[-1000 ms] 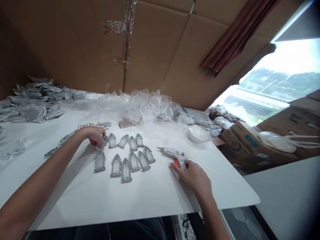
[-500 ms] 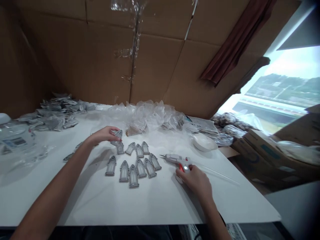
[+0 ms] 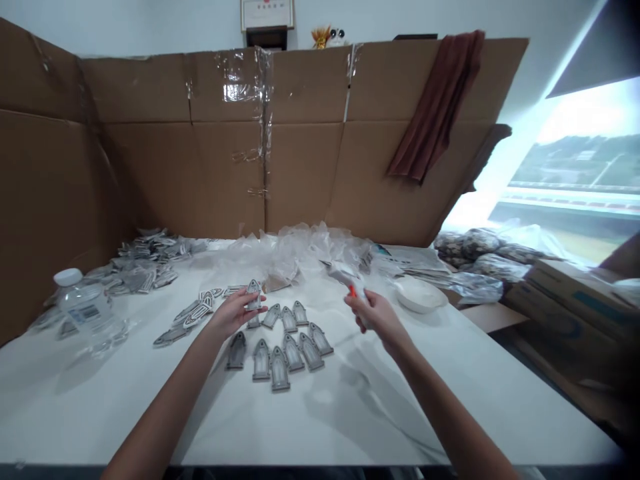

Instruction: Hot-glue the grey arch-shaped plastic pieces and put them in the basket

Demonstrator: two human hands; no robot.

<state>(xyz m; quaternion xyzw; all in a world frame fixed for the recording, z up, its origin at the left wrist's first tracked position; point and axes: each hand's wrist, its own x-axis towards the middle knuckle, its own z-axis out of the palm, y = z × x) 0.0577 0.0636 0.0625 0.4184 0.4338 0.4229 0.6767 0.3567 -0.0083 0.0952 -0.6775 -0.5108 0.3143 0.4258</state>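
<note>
My left hand [image 3: 235,313] is closed on a small grey arch-shaped piece [image 3: 253,295], held upright above the table between thumb and fingers. Raised off the tabletop, my right hand [image 3: 376,312] grips a white hot glue gun [image 3: 345,275] with a red trigger; its nozzle points left and away from me. Several matching arch pieces [image 3: 279,370], grey-framed with pale centres, lie below and between my hands. Left of my left hand are several flat black-and-white arch pieces [image 3: 199,312], partly overlapping.
A clear bottle with a white cap [image 3: 90,310] stands at the left. Behind it lies a heap of grey pieces [image 3: 150,257]. Crumpled clear plastic bags [image 3: 310,250] spread along the back, before a cardboard wall [image 3: 300,160]. A white bowl [image 3: 421,295] sits at right.
My right hand has lifted the glue gun from the table. My left hand has brought the arch piece up, facing me. The camera view has tilted upward, showing more wall.
</note>
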